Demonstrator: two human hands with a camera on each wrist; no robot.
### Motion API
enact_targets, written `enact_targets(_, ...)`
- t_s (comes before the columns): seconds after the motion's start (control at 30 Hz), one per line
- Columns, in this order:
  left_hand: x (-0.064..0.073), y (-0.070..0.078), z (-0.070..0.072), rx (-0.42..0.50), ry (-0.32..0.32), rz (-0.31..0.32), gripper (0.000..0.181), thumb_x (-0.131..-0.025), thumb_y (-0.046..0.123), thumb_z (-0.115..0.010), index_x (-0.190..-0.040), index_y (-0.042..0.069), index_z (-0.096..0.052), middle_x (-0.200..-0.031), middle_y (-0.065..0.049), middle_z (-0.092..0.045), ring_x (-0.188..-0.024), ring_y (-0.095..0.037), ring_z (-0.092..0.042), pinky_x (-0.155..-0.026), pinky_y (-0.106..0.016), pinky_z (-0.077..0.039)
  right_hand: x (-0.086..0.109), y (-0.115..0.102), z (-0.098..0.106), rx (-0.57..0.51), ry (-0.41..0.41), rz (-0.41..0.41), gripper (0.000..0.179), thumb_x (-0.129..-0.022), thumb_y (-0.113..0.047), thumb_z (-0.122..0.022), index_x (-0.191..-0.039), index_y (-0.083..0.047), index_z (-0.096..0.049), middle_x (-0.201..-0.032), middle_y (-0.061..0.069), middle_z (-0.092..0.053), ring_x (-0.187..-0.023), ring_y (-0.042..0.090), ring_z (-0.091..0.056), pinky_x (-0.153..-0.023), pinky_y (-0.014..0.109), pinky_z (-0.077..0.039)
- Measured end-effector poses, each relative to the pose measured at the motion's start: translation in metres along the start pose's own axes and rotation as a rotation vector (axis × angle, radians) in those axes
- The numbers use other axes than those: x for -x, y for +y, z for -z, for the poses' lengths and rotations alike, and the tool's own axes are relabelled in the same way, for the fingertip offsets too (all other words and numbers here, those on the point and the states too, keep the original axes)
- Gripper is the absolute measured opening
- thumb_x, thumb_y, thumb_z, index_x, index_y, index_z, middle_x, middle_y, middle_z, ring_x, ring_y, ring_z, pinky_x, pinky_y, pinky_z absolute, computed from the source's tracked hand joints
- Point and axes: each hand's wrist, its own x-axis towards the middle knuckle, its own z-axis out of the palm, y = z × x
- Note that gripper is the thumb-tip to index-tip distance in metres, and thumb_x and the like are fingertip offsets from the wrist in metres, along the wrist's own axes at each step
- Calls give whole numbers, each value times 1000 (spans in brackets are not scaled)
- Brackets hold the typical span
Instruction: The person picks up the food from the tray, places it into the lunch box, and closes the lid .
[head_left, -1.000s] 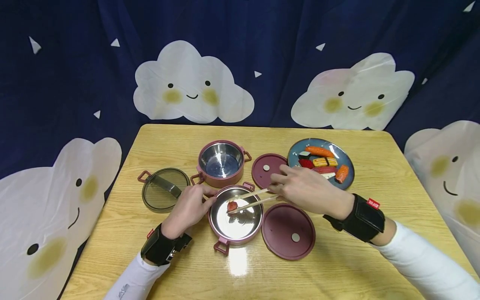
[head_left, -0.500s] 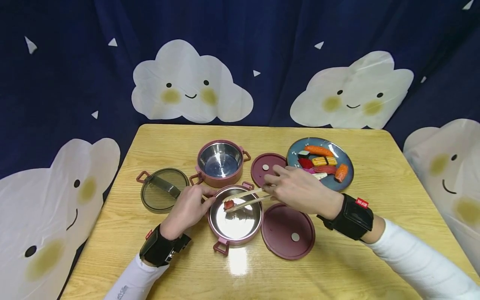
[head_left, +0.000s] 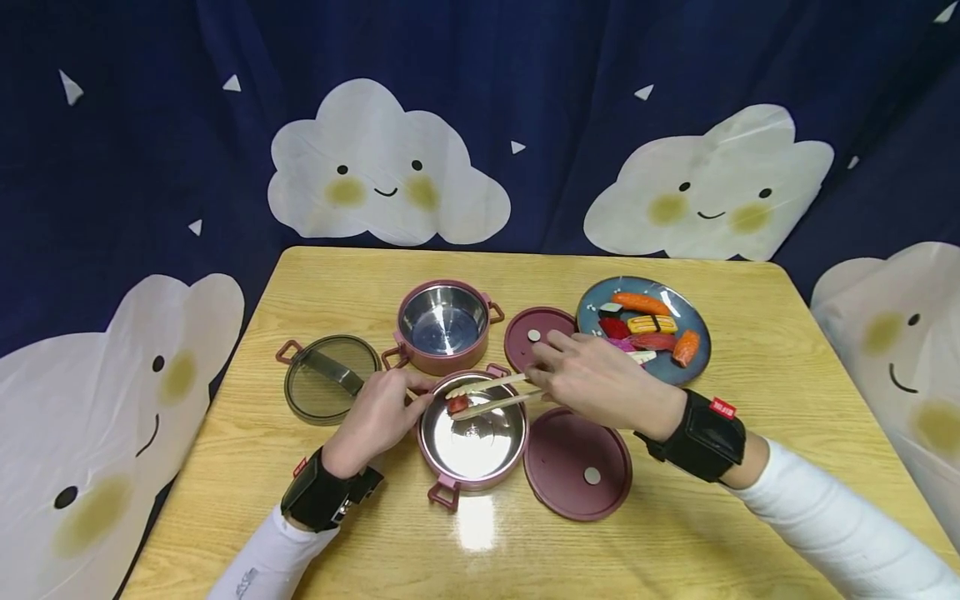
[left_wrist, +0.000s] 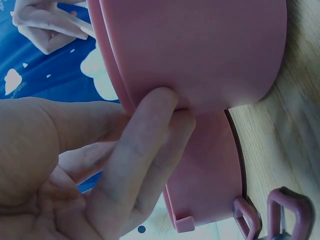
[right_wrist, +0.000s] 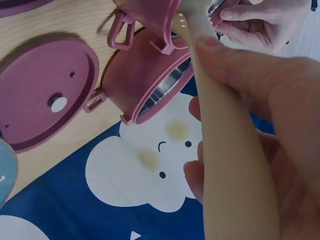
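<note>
My left hand [head_left: 380, 414] grips the rim of the nearer pink pot [head_left: 474, 467], a shiny metal-lined one. In the left wrist view its fingers [left_wrist: 150, 135] lie against the pot's outer wall, with the thumb at the rim. My right hand [head_left: 596, 377] holds beige tongs [head_left: 501, 402], reaching into this pot from the right. Their toothed tips lie on either side of a small red food piece [head_left: 457, 404], inside the pot toward its back left. From the right wrist view, the thumb presses along the broad tong arm [right_wrist: 232, 165].
Behind stands a second pink pot [head_left: 442, 354]. A glass lid [head_left: 318, 400] lies left, and two dark pink lids, a smaller one [head_left: 517, 342] and a larger one [head_left: 573, 458], lie right. At back right is a blue plate [head_left: 693, 321] of toy sushi.
The tongs and the red food piece have shifted slightly left and back inside the pot, my right hand moving left with them. My left hand keeps its grip on the rim.
</note>
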Motion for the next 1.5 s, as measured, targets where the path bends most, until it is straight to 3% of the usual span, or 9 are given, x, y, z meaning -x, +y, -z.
enact_targets(0.4,-1,0,0,21,-6,6,17,-95,9,-76,-111,6,-83,-103,-7,-83,-65,-6,-58,-56,-21,-41,12,6,18,-71,-19,-37,25,-85,-17,-86,-110,-18,-81,-92,-2,-67,-82,17,-51,-62,26,-47)
enact_targets(0.63,-1,1,0,30,-10,15,18,-95,8,-77,-112,5,-83,-105,-8,-83,-71,-7,-64,-57,-21,-44,26,17,42,-83,-26,-84,40,-80,-30,-93,-115,-15,-79,-95,0,-67,-88,19,-57,-68,30,-54)
enact_targets(0.83,-1,1,0,33,-9,15,18,-95,8,-76,-112,6,-83,-105,-8,-83,-74,-9,-68,-58,-21,-46,39,33,60,-84,34,-98,42,-76,-28,-96,-111,-12,-79,-96,4,-68,-92,26,-61,-75,38,-58)
enact_targets(1.1,0,1,0,34,-5,24,18,-94,7,-77,-112,5,-83,-106,-9,-83,-79,-12,-72,-59,-21,-48,59,61,72,-100,77,-111,42,-69,-17,-99,-104,-12,-77,-95,6,-67,-83,23,-59,-63,37,-56)
enact_targets(1.3,-1,1,-1,28,-3,24,20,-94,7,-78,-113,5,-82,-108,-10,-82,-79,-13,-73,-61,-22,-50,76,75,71,-117,59,-188,39,-67,-24,-98,-98,-12,-78,-85,0,-66,-74,15,-50,-53,26,-43)
enact_targets(1.5,-1,1,-1,19,2,22,20,-94,8,-78,-113,5,-82,-110,-10,-82,-79,-12,-72,-62,-23,-50,87,89,69,-113,-1,-265,34,-68,-27,-97,-96,-14,-81,-82,-1,-65,-73,14,-53,-53,27,-43)
